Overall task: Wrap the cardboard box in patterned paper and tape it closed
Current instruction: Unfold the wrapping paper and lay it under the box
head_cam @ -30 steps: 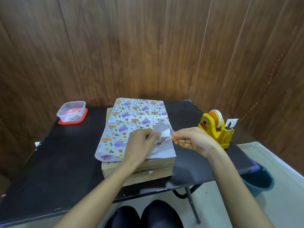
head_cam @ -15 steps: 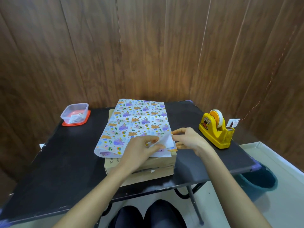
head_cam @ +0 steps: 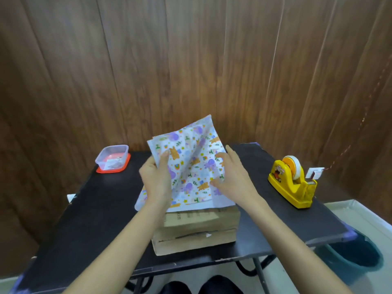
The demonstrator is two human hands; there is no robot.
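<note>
Head view: clear tub (head_cam: 112,155) on red lid (head_cam: 110,170), contents blurred; left hand (head_cam: 156,181) grips paper (head_cam: 191,164).

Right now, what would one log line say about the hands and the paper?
left hand: grips patterned paper | right hand: touches its right edge | patterned paper: partly lifted off cardboard box | tape dispenser: untouched

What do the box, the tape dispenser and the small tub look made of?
Box: matte brown cardboard, frayed edges and printed text. Tape dispenser: likely moulded plastic, glossy yellow with highlights. Tub: clear plastic, see-through walls, over a red, probably plastic, lid.
</note>
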